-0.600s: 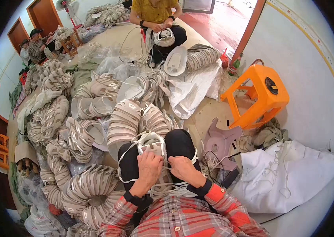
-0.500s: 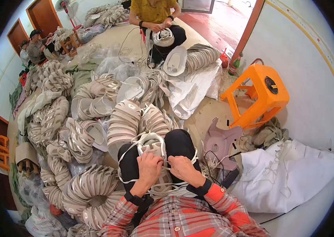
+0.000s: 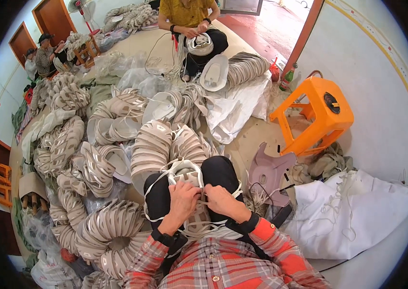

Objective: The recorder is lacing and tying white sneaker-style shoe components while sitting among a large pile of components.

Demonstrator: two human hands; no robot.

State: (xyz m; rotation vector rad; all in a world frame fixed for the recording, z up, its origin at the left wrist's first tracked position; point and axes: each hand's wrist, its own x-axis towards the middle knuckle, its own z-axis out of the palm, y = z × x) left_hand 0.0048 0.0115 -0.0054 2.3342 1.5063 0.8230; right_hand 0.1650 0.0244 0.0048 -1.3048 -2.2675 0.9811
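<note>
A beige-and-white shoe upper (image 3: 186,167) rests between my knees, its collar facing away from me. Over its front part lies my left hand (image 3: 181,200), fingers bent and closed on the upper. My right hand (image 3: 225,202) meets it from the right, thumb and fingers pinched on a white shoelace by the eyelet edge. Both sets of fingertips nearly touch, so the exact spot they grip is partly hidden. Loose white laces (image 3: 150,214) loop out past my left knee and hang across my lap.
Bundles of stacked shoe uppers (image 3: 110,231) cover the floor to the left and ahead. An orange stool (image 3: 327,106), a mauve plastic piece (image 3: 271,168) and white sacking (image 3: 348,216) lie on the right. A co-worker in a yellow top (image 3: 187,14) sits ahead, working on another upper.
Both my hands have shifted slightly away from me along the upper, their fingertips staying close together. The upper has barely moved.
</note>
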